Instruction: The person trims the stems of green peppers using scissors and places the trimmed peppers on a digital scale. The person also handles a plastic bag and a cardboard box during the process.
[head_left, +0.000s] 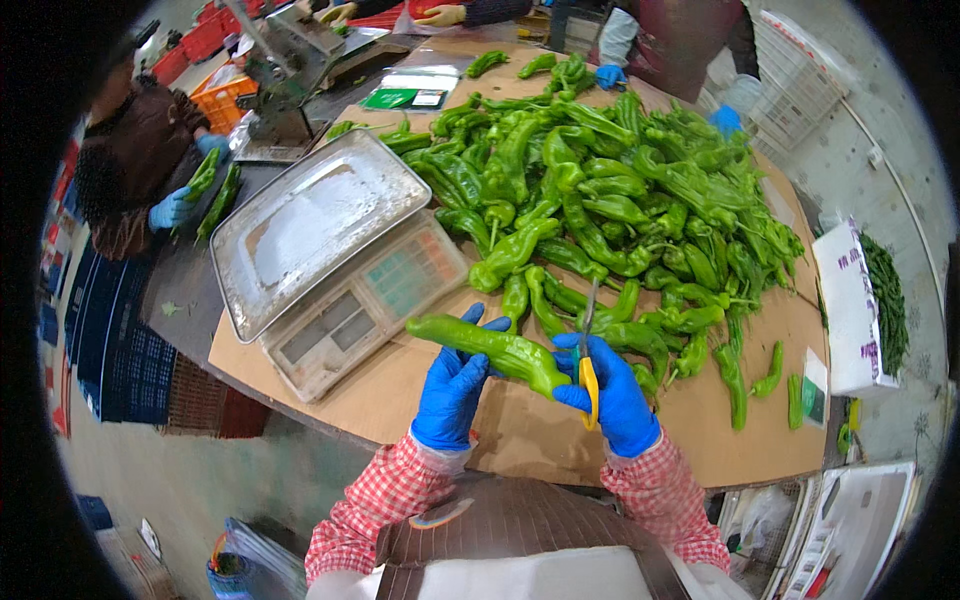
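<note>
A long green pepper (487, 349) lies across my blue-gloved left hand (454, 386), gripped between thumb and fingers. Its right end meets my right hand (611, 390), also blue-gloved, which holds scissors (590, 382) with yellow and teal handles, blades pointing away from me. Beyond both hands, a large heap of green peppers (600, 187) spreads over a cardboard sheet (525, 442). To the left stands a weighing scale (367, 300) with a worn metal pan (322, 225). Whether the scissor blades are apart cannot be told.
At the left, a co-worker's gloved hand (171, 208) holds peppers. Another co-worker's gloved hands (611, 76) are at the heap's far side. Green-printed plastic packets (411, 90) lie at the back. A white box (851, 307) of green produce stands right, blue crates (127, 337) left.
</note>
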